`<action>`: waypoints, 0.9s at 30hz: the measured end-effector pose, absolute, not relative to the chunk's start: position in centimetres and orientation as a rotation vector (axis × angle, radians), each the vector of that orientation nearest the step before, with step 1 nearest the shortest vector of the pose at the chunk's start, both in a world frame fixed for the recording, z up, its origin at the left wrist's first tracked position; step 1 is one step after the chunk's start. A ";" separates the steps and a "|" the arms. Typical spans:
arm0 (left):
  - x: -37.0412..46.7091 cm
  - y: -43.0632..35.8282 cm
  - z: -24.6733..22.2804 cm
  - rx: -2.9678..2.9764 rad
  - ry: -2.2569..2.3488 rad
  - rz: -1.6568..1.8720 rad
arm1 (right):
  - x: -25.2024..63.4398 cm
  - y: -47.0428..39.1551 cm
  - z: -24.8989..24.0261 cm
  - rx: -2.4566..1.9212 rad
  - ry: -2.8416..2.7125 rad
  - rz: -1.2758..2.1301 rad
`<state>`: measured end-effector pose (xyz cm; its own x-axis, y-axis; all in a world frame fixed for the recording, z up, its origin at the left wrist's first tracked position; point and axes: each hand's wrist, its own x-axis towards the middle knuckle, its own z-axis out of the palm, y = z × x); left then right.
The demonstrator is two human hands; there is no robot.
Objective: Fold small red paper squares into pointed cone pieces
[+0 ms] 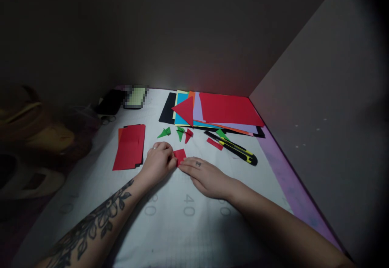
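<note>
A small red paper square lies on the white mat between my hands. My left hand has its fingers curled in and pinches the square's left edge, so that edge is hidden. With its fingers stretched out flat, my right hand rests on the square's lower right corner. Just beyond are small folded green paper pieces and a folded red piece. To the right lies a black and yellow utility knife, close to a red paper strip and a green scrap.
Large coloured sheets are stacked at the back, a red triangle on top. Left of my hands sits a pile of red cards. A phone-like device is at the back left. Walls border the mat.
</note>
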<state>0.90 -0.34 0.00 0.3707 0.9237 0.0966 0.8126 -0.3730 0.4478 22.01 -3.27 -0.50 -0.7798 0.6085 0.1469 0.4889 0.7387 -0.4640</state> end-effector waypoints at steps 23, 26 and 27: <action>0.0 -1.4 -0.4 2.153 1.665 0.534 | 21.7 -3.6 -0.3 -0.872 -2.723 0.475; -0.3 -1.4 -0.5 2.144 1.625 0.594 | 21.6 -3.6 -0.3 -0.859 -2.720 0.466; -0.4 -1.5 -0.4 2.140 1.608 0.617 | 21.6 -3.6 -0.3 -0.857 -2.718 0.458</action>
